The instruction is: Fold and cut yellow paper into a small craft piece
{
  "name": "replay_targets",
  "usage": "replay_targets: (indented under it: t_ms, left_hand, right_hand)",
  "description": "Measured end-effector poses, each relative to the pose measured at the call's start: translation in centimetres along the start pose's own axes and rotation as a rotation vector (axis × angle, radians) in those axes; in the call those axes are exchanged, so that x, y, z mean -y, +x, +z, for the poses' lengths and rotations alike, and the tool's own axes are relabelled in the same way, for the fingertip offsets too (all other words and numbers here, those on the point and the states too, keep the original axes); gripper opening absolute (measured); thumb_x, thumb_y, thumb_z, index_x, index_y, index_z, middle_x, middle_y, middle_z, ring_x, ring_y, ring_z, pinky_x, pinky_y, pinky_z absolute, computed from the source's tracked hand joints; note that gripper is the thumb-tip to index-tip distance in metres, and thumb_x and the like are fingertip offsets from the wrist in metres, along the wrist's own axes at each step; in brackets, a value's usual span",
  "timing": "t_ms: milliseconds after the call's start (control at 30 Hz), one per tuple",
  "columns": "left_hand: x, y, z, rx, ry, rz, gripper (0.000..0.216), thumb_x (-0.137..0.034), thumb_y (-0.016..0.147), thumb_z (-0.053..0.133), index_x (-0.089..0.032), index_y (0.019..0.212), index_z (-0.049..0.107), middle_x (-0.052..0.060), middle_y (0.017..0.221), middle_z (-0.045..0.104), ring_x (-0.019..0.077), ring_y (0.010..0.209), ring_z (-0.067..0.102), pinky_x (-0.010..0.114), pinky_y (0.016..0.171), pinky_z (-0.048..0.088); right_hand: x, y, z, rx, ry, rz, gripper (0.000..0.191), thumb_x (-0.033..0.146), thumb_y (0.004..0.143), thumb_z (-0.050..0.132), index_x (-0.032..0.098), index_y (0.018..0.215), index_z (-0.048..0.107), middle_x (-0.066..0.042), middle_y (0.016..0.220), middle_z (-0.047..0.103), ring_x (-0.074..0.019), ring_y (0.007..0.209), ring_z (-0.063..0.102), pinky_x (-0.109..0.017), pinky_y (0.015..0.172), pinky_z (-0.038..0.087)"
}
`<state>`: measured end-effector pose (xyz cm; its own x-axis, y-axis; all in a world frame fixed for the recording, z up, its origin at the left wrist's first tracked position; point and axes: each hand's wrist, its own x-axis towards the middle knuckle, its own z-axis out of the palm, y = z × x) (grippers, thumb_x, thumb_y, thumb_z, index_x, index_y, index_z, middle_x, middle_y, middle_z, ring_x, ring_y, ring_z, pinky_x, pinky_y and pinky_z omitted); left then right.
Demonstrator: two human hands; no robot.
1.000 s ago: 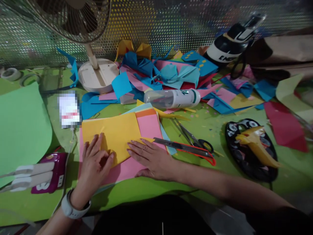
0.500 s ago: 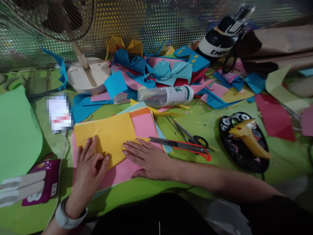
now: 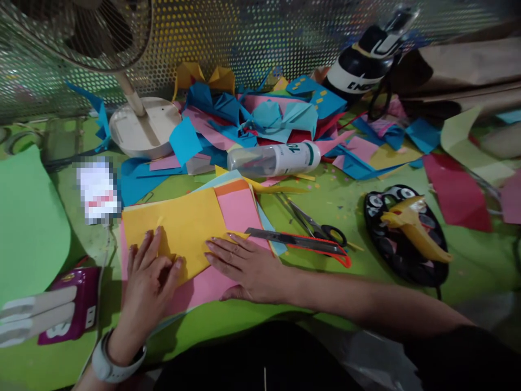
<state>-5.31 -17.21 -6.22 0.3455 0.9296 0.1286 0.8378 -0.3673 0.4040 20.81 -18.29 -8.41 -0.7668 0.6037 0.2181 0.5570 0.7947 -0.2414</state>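
Note:
A folded yellow sheet of paper [image 3: 183,220] lies on a pink sheet [image 3: 240,209], with more coloured sheets beneath. My left hand [image 3: 150,277] rests on its lower left part, some fingers stretched out and others bent, gripping nothing that I can see. My right hand [image 3: 248,269] lies flat across the yellow sheet's right edge and the pink paper, fingers extended. Just beyond those fingers is a utility knife [image 3: 299,240] with an orange-red handle, its blade end over the paper. Behind the knife lie scissors [image 3: 315,222] with black handles.
A clear bottle [image 3: 272,158] lies behind the papers, before a heap of blue and pink paper scraps [image 3: 244,117]. A fan base [image 3: 140,130], a phone [image 3: 97,190] on a cable and green paper [image 3: 30,217] are leftward. A black tray holding a yellow glue gun [image 3: 419,231] sits rightward.
Both hands keep their places on the yellow paper. The view has shifted very slightly; nothing is picked up or let go.

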Motion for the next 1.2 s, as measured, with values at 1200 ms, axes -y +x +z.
replay_targets:
  t_ms: [1200]
  left_hand:
    - [-0.4, 0.0, -0.2, 0.030, 0.082, 0.003, 0.029, -0.034, 0.092, 0.052, -0.020, 0.067, 0.053, 0.012, 0.155, 0.033, 0.0308, 0.145, 0.026, 0.061, 0.112, 0.025]
  right_hand:
    - [1.4, -0.8, -0.1, -0.023, -0.175, 0.042, 0.074, 0.063, 0.095, 0.029, 0.008, 0.143, 0.041, -0.017, 0.150, 0.040, -0.0329, 0.140, 0.032, -0.064, 0.111, 0.022]
